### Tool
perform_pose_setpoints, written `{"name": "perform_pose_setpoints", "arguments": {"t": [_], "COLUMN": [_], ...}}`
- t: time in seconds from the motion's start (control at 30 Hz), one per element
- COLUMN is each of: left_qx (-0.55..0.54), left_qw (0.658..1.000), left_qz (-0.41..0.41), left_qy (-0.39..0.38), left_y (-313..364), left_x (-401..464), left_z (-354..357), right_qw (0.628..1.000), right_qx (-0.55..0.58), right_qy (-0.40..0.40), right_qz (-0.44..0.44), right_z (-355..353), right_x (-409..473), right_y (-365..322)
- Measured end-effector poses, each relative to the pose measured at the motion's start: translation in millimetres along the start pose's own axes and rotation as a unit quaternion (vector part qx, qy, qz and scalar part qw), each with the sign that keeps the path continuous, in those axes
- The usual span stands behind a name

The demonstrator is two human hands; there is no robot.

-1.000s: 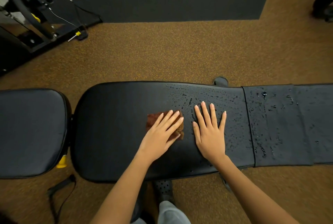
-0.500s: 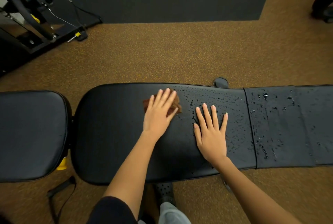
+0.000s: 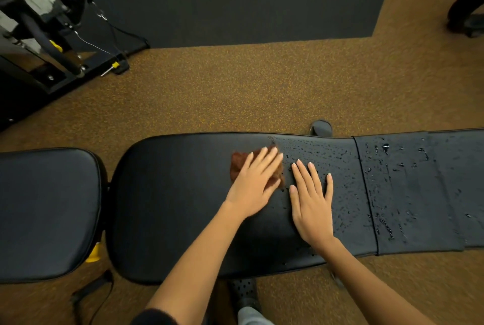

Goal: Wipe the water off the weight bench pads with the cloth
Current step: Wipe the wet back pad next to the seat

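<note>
My left hand [image 3: 255, 183] w/ the cloth [image 3: 238, 163] has slid back toward me & a bit right since half a sec ago, off the pad's far edge. Cloth sits under my left palm & fingers, brown edge poking out left. Fingers straight, pressing flat, not curled. Right hand [image 3: 313, 201] lies flat just beside it on the back pad [image 3: 170, 207], fingers spread, among the water drops [image 3: 340, 167]. Both forearms reach fwd over the near edge. Seat pad [image 3: 44, 209] is at left.
</note>
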State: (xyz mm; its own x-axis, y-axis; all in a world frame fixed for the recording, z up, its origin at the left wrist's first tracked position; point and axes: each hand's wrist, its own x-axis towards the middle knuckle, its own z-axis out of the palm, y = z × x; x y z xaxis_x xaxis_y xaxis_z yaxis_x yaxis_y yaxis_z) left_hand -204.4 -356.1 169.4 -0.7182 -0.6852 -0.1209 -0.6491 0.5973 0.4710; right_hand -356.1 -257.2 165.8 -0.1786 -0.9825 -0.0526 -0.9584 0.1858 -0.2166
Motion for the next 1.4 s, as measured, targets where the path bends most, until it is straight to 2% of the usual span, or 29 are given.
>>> {"name": "perform_pose_setpoints", "arguments": {"t": [0.07,0.13,0.23,0.33,0.47,0.57,0.7,0.8,0.87,0.97,1.1,1.2,1.27,1.4], "left_qx": [0.011,0.023,0.045,-0.015,-0.095,-0.094,-0.002,0.038,0.043,0.070,0.033,-0.019,-0.032,0.012], "left_qw": [0.999,0.999,0.995,0.978,0.954,0.968,0.997,0.998,0.995,0.996,0.995,0.985,0.988,1.000], "left_qz": [0.033,0.024,-0.086,-0.205,-0.280,-0.232,-0.079,0.033,0.070,0.050,-0.095,-0.169,-0.152,-0.004], "left_qy": [-0.015,-0.017,0.004,0.027,0.038,0.004,-0.014,-0.039,-0.056,-0.030,0.001,0.005,0.003,-0.027], "left_y": [-2,-10,-17,-6,12,15,21,26,16,-4,-2,18,28,47], "left_x": [-28,-46,-46,-16,38,61,32,-11,-28,-31,1,29,31,-6], "left_z": [6,9,6,-1,-9,-14,-8,8,11,6,-3,-4,-2,11], "right_qw": [1.000,1.000,0.999,0.998,0.998,0.998,0.999,0.999,0.999,0.999,0.999,0.999,0.999,0.999], "right_qx": [0.005,-0.012,-0.045,-0.064,-0.067,-0.058,-0.049,-0.037,-0.030,-0.033,-0.037,-0.039,-0.038,-0.041], "right_qy": [0.004,0.001,0.002,-0.010,-0.018,-0.017,-0.014,-0.011,-0.010,-0.013,-0.015,-0.014,-0.017,-0.030], "right_qz": [0.001,-0.005,0.008,0.002,-0.011,-0.008,-0.017,-0.018,-0.017,-0.021,-0.018,-0.011,-0.009,-0.013], "right_z": [-5,-9,-13,-15,-15,-13,-14,-14,-15,-17,-17,-16,-15,-17], "right_x": [5,11,24,33,33,32,32,32,32,33,34,34,34,35], "right_y": [5,14,27,34,35,33,38,39,39,38,37,34,34,35]}}
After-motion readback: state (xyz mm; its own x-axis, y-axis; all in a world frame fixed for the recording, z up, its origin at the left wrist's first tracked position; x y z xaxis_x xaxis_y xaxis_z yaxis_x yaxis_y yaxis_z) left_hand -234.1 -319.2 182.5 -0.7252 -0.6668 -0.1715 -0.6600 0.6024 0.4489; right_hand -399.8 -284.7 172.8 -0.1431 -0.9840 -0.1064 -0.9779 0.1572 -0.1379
